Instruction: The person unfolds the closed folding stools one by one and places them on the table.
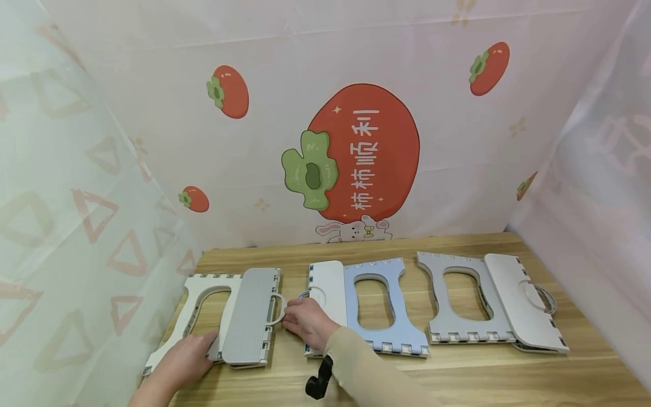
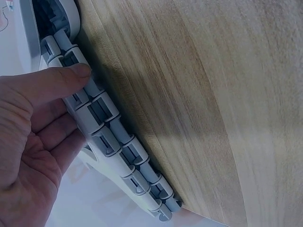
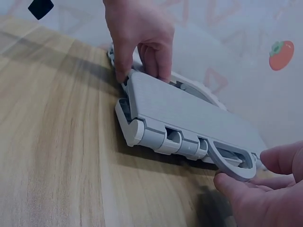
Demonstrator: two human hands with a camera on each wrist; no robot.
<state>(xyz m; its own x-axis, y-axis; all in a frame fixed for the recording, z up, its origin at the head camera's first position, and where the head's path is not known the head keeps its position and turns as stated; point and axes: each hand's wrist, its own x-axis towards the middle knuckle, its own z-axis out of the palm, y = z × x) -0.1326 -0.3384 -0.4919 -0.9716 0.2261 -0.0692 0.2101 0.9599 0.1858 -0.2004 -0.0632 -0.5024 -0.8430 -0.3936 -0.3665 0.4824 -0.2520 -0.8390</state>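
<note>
On the left lies a folded step stool (image 1: 247,316), off-white with a grey ribbed top and a looped carry handle (image 1: 277,310). My left hand (image 1: 188,359) grips its near hinged edge, with the thumb (image 2: 71,80) on the hinge knuckles and the other fingers curled over the far side of the panel. At the stool's right side my right hand (image 1: 309,321) holds the end of the handle between thumb and fingertips. In the right wrist view the handle (image 3: 233,165) is swung out from the stool's hinged side, with a fingertip beneath it.
A white and blue folded stool (image 1: 325,294) lies in the middle, partly behind the right hand. Farther right is a grey and white folded stool (image 1: 524,299). All lie on a wood-grain table (image 1: 264,390). Printed cloth (image 1: 264,147) stands at the back and sides.
</note>
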